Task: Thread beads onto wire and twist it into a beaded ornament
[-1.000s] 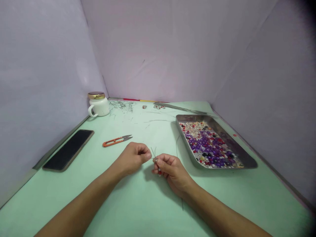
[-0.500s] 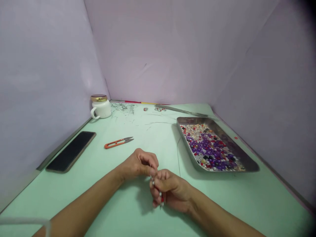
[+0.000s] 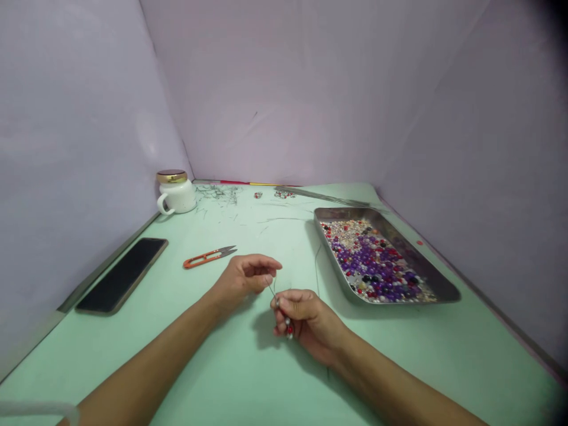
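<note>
A small string of red, white and silver beads (image 3: 289, 330) hangs from my right hand (image 3: 306, 316), whose thumb and forefinger pinch its upper end. Thin wire (image 3: 271, 289) runs up and left from that pinch to my left hand (image 3: 248, 277). The thumb of my left hand presses near the wire, with the other fingers curved above it; the exact grip is small to see. Both hands are over the green table (image 3: 231, 378), a little apart, left of a metal tray (image 3: 444, 289) of mixed beads.
Orange thread snips (image 3: 208, 257) lie beyond my left forearm, with a dark phone (image 3: 124, 275) farther left. A white lidded mug (image 3: 178, 196) stands at the back left. Wire scraps (image 3: 222, 194), small beaded pieces (image 3: 284, 194) and long wires (image 3: 328, 196) lie along the back.
My hands have moved apart, the left one up and left, exposing wire between them. My right hand and the beads are slightly higher. The camera view has shifted a little.
</note>
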`<move>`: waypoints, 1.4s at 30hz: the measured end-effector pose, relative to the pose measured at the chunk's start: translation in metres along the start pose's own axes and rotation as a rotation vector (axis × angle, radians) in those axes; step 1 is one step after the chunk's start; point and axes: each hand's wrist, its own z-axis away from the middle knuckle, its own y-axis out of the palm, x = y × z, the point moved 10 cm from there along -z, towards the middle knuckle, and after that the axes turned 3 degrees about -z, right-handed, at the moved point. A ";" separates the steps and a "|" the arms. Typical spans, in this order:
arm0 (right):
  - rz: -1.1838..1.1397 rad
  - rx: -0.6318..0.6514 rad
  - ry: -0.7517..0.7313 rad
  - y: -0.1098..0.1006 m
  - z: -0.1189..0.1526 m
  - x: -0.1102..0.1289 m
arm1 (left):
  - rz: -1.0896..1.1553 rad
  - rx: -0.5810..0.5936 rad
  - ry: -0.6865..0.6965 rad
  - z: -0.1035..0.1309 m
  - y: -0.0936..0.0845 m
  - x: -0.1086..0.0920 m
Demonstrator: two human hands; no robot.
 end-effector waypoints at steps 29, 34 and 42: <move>0.647 -0.338 -0.404 -0.017 0.011 0.053 | -0.865 -0.315 0.130 0.025 0.012 -0.027; 0.998 -0.383 -0.687 -0.003 0.026 0.073 | -0.490 -0.340 -0.213 0.022 0.003 0.011; 1.006 -0.101 -0.297 -0.010 -0.002 0.049 | -0.685 -0.157 -0.111 0.018 -0.012 -0.011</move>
